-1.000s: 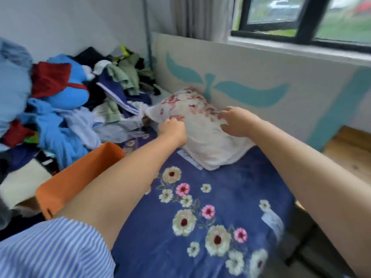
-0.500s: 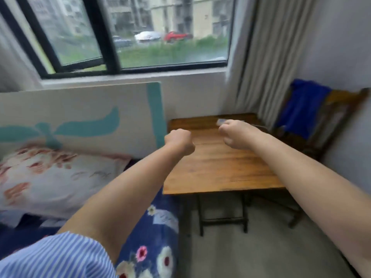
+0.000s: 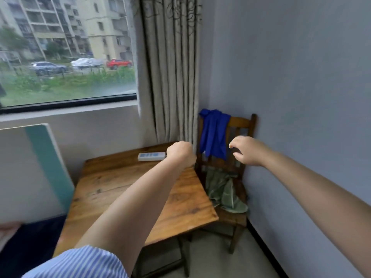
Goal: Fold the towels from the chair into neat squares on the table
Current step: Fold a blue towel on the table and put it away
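At the room's corner, a grey-blue wall (image 3: 291, 77) meets a window wall; a window (image 3: 66, 49) looks onto grass, parked cars and apartment blocks. Patterned beige curtain (image 3: 172, 73) hangs beside the window, down behind the table. Wooden table (image 3: 112, 189), plank top, stands under the sill; a white remote control (image 3: 152, 156) lies near its far edge. Wooden chair (image 3: 241, 125) stands in the corner, just beside the table's right edge. Blue towel (image 3: 213, 135) is draped over the chair back; green towel (image 3: 222, 192) lies crumpled on the seat. Left hand (image 3: 181, 154): fingers curled into a fist, holding nothing, over the table's far right corner. Right hand (image 3: 248, 150): fingers spread and loosely bent, holding nothing, in front of the chair back near the blue towel, not touching it. Striped blue sleeve (image 3: 80, 263) on the left arm.
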